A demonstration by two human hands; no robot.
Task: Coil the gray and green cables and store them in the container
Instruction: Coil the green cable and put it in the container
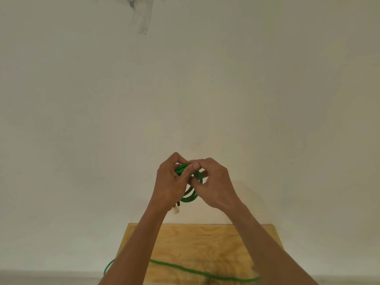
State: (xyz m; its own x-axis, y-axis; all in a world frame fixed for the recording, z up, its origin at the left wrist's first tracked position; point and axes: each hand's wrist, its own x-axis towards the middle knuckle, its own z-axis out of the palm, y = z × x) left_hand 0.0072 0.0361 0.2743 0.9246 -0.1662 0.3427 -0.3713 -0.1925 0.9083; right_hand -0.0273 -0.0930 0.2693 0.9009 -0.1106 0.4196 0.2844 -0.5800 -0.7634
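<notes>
Both hands are raised in front of a pale wall, holding a small coil of green cable. My left hand grips the coil's left side, and a clear plug end hangs below it. My right hand pinches the loops from the right, thumb on top. The rest of the green cable lies slack across the wooden table below, running off its left edge in a loop. No gray cable or container is in view.
A small plywood table stands against the pale wall at the bottom of the view. A strip of tape sticks to the wall near the top.
</notes>
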